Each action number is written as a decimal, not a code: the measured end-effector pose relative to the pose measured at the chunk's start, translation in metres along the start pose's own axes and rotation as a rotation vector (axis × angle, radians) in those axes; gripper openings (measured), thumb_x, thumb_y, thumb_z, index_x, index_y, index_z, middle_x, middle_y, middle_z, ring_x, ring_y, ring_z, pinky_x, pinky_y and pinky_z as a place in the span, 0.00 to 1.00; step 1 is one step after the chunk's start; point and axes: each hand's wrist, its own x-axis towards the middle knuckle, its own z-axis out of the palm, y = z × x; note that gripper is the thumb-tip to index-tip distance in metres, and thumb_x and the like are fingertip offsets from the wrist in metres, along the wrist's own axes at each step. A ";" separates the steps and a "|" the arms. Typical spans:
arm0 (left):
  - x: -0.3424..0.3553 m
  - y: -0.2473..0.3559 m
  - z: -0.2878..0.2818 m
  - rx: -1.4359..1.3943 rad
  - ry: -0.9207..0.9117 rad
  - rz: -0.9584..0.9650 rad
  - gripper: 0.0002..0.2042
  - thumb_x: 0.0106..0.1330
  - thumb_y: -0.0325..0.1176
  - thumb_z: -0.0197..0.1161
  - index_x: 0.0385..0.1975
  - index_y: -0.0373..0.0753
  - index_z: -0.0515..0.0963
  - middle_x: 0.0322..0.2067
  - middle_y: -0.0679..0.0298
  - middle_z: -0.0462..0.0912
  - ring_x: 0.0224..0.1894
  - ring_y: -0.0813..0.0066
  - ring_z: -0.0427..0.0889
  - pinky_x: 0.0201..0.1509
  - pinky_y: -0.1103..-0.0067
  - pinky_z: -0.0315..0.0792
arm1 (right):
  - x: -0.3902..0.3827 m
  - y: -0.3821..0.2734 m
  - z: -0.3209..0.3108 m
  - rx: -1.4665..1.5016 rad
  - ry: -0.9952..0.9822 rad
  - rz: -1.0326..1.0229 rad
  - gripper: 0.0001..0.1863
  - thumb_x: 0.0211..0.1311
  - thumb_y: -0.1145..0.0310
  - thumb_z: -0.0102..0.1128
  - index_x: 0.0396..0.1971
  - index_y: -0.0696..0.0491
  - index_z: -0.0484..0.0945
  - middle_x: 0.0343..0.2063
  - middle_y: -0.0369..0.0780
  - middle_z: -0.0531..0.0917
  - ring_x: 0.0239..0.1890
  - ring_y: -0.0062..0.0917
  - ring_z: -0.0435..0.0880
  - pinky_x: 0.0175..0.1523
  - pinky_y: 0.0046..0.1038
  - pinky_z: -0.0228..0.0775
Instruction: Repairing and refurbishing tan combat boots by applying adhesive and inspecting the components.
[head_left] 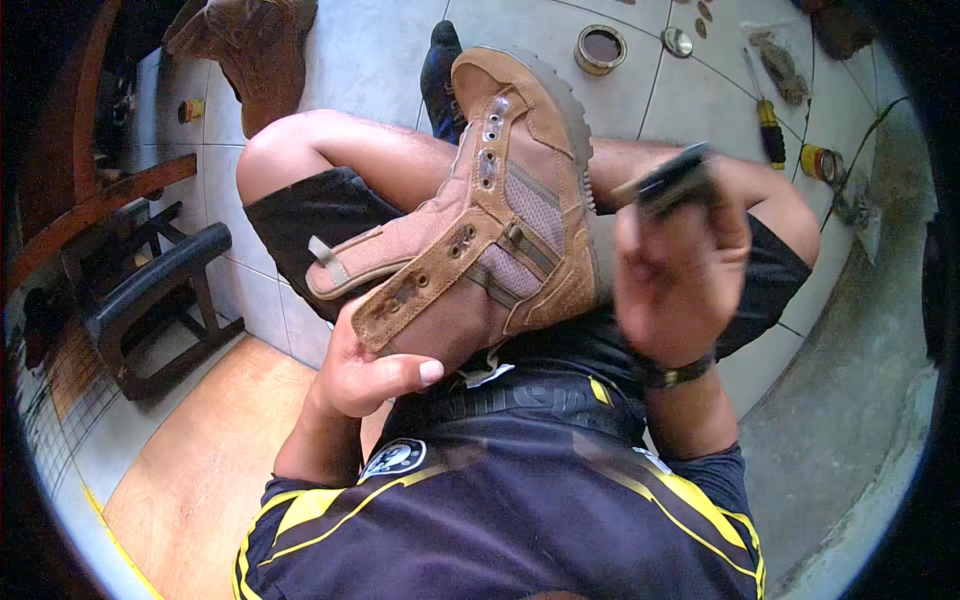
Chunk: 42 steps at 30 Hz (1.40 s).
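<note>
A tan suede and mesh boot [525,205] lies tilted across my lap, its toe pointing away and its opening towards my left. Its eyelets hold no laces, and the tongue hangs loose. My left hand [370,375] grips the boot's shaft at the top edge, thumb on the near side and fingers mostly hidden beneath. Just right of the sole, my right hand [680,285] is raised and closed around a small dark block-shaped thing [675,182] with a pale edge. Motion blurs it, so I cannot make out its exact kind. It is apart from the boot.
On the tiled floor ahead are an open round tin [600,48], a small lid [677,41], a yellow-and-black screwdriver [769,135] and a yellow tin [820,162]. A brown boot [258,55] stands far left. A black-railed frame [155,290] is at left.
</note>
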 end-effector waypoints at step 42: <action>0.105 0.195 -0.009 -0.058 -0.023 0.110 0.11 0.64 0.30 0.64 0.43 0.32 0.81 0.39 0.55 0.88 0.38 0.65 0.89 0.49 0.68 0.84 | 0.064 -0.087 -0.102 -0.427 0.383 -0.363 0.09 0.70 0.70 0.66 0.44 0.58 0.83 0.30 0.34 0.84 0.21 0.10 0.70 0.23 0.15 0.58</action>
